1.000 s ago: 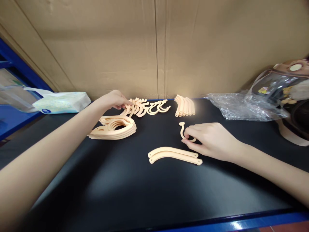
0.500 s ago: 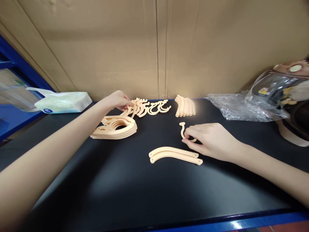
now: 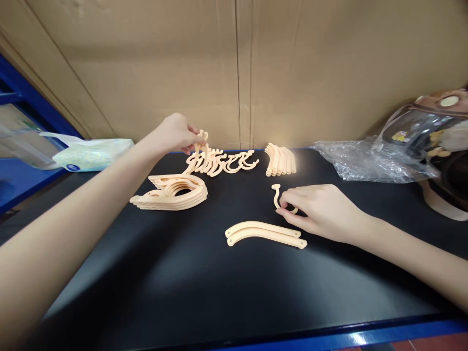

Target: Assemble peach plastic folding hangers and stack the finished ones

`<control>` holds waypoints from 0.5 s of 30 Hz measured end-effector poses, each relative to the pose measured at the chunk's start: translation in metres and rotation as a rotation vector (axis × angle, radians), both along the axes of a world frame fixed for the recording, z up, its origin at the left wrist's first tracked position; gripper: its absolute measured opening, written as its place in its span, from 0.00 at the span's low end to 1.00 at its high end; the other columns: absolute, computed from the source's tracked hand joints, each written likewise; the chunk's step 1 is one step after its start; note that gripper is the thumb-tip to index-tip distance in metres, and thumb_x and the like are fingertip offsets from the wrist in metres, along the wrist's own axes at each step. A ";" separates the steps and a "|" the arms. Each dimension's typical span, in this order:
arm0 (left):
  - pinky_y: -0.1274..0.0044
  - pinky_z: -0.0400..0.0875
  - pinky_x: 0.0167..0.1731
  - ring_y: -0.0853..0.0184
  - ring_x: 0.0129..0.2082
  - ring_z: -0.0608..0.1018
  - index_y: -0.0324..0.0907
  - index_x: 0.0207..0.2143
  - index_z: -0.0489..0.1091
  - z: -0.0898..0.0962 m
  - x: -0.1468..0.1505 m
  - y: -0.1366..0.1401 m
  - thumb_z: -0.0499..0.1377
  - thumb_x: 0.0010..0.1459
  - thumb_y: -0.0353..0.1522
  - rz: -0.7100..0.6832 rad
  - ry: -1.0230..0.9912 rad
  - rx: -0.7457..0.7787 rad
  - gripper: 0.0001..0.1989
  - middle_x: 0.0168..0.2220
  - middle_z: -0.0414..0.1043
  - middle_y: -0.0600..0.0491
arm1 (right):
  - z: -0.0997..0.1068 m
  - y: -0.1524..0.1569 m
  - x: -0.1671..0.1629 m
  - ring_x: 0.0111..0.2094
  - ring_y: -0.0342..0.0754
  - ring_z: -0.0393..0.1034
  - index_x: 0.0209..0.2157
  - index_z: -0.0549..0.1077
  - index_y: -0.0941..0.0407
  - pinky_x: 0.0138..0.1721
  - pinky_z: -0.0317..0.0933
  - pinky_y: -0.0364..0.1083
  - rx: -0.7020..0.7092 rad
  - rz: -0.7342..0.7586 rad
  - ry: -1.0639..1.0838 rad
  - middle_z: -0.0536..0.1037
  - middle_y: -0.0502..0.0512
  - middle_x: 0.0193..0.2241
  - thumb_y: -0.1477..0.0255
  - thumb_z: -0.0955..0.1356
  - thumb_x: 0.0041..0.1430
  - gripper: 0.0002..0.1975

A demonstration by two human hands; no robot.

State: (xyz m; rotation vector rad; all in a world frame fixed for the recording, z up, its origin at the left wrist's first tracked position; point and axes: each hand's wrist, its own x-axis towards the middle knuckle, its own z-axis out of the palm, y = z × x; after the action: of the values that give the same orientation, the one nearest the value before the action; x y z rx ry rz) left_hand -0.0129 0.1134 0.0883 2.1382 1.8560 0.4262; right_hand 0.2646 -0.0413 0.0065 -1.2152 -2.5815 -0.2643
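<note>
My left hand [image 3: 183, 135] pinches a pair of pale peach, curved plastic pieces [image 3: 202, 146] upright at the back, over a heap of similar curved pieces [image 3: 215, 163]. Whether the lower ends touch the heap is hard to see. My right hand [image 3: 310, 208] grips a peach plastic hanger hook [image 3: 277, 195] at its curved end, low over the table; the flat end sticks out past the fingers. In front of it lie two curved hanger arms [image 3: 266, 234], side by side. A stack of looped hanger-arm pieces [image 3: 175, 202] sits below my left wrist.
More curved arms [image 3: 281, 160] are lined up at the back beside several loose hooks [image 3: 239, 162]. A tissue pack [image 3: 98, 153] stands at left. Crumpled clear plastic [image 3: 369, 163] and a transparent bag [image 3: 431, 126] lie at right. A cardboard wall [image 3: 175, 63] closes the black table [image 3: 204, 292] behind.
My left hand has risen, lifting the held curved pieces higher above the heap. My right hand and the hook have stayed nearly still.
</note>
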 end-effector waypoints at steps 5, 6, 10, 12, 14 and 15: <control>0.75 0.60 0.29 0.69 0.24 0.70 0.31 0.34 0.75 0.017 0.029 -0.028 0.60 0.51 0.39 -0.185 0.104 0.178 0.17 0.21 0.68 0.51 | 0.001 0.000 -0.001 0.23 0.42 0.69 0.29 0.70 0.55 0.26 0.51 0.42 0.050 -0.020 0.019 0.76 0.48 0.24 0.72 0.62 0.62 0.08; 0.75 0.58 0.28 0.69 0.23 0.70 0.32 0.32 0.75 0.016 0.036 -0.033 0.60 0.51 0.39 -0.239 0.116 0.197 0.16 0.22 0.67 0.51 | 0.002 0.000 -0.001 0.22 0.42 0.68 0.29 0.70 0.55 0.26 0.51 0.42 0.057 -0.026 0.023 0.76 0.48 0.23 0.72 0.62 0.62 0.09; 0.74 0.52 0.27 0.67 0.24 0.68 0.39 0.26 0.74 0.003 0.064 -0.049 0.59 0.50 0.37 -0.577 0.281 0.096 0.10 0.22 0.64 0.53 | 0.003 -0.001 0.000 0.21 0.41 0.67 0.28 0.70 0.55 0.25 0.51 0.41 0.054 -0.042 0.036 0.75 0.48 0.22 0.72 0.63 0.61 0.09; 0.73 0.49 0.25 0.68 0.21 0.65 0.41 0.21 0.70 -0.007 0.075 -0.054 0.60 0.49 0.36 -0.708 0.328 0.056 0.09 0.19 0.60 0.54 | 0.003 -0.001 0.001 0.22 0.41 0.67 0.28 0.70 0.55 0.25 0.51 0.41 0.042 -0.046 0.042 0.75 0.48 0.22 0.72 0.63 0.61 0.09; 0.73 0.47 0.23 0.69 0.18 0.60 0.42 0.17 0.65 -0.018 0.082 -0.057 0.59 0.50 0.35 -0.792 0.365 0.037 0.12 0.16 0.56 0.56 | 0.003 -0.001 0.002 0.22 0.41 0.67 0.29 0.70 0.55 0.25 0.52 0.41 0.028 -0.049 0.046 0.75 0.48 0.23 0.72 0.63 0.61 0.08; 0.73 0.47 0.23 0.69 0.17 0.58 0.42 0.16 0.62 -0.022 0.085 -0.057 0.60 0.49 0.34 -0.815 0.372 0.033 0.13 0.16 0.55 0.56 | 0.003 -0.001 0.002 0.22 0.41 0.67 0.29 0.70 0.55 0.26 0.52 0.41 0.021 -0.051 0.046 0.75 0.48 0.23 0.71 0.63 0.61 0.08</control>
State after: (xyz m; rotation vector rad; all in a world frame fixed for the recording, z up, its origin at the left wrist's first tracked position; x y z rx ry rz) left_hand 0.0719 0.0564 0.0663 2.8774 0.9406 -0.1349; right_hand 0.2665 -0.0424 0.0097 -1.2662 -2.5054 -0.2698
